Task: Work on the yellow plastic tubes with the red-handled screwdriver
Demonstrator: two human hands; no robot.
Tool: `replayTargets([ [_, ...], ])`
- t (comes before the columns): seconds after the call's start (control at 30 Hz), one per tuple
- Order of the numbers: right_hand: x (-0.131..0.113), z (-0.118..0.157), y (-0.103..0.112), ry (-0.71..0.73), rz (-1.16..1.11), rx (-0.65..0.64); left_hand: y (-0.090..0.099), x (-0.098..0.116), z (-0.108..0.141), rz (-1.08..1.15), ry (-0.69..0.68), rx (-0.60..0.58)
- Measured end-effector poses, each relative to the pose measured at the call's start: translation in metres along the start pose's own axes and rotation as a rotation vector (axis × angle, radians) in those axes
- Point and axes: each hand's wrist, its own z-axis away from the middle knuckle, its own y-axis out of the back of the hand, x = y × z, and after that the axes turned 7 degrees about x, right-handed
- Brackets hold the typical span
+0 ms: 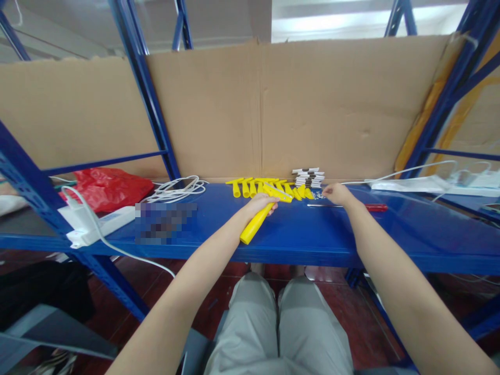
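Note:
My left hand point(261, 203) is wrapped round a yellow scraper point(255, 225), its thick handle slanting toward me and its wide yellow head, with a pale strip on it, pointing away. My right hand point(336, 194) is over the shelf with fingers bent together beside a scatter of small silvery pieces point(318, 195), perhaps screws. Whatever its fingertips pinch, if anything, is too small to make out. Behind the left hand stands a row of similar yellow scrapers point(245, 188). Small yellow wedge-shaped parts point(302, 192) lie between the hands. A red-handled screwdriver point(375, 207) lies under the right wrist.
White packets with dark bands point(308, 178) are stacked against the cardboard wall point(332, 104). To the left are a red plastic bag point(111, 187), coiled white cable point(177, 188) and a power strip point(103, 224). Blue posts point(144, 88) frame the blue shelf point(304, 229).

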Motion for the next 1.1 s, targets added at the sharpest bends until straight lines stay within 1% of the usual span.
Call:
replayTargets([
  [0.1,0.0,0.004,-0.003,-0.082,0.074,-0.114,-0.001,0.0,0.001,0.001,-0.006,0.004],
  [0.17,-0.008,0.008,-0.002,-0.089,0.107,-0.167,-0.002,0.0,0.001,0.012,-0.006,0.013],
  [0.23,-0.016,0.012,0.001,-0.083,0.143,-0.191,-0.003,0.0,0.0,0.019,0.0,0.02],
  [0.4,-0.027,0.016,0.007,-0.073,0.176,-0.189,-0.003,-0.001,0.0,0.02,0.002,0.008],
  [0.83,-0.037,0.019,0.011,-0.092,0.263,-0.245,-0.004,0.001,0.003,0.014,0.021,0.012],
  [1.1,-0.037,0.02,0.008,-0.08,0.276,-0.219,-0.006,0.003,0.005,0.035,0.025,0.016],
])
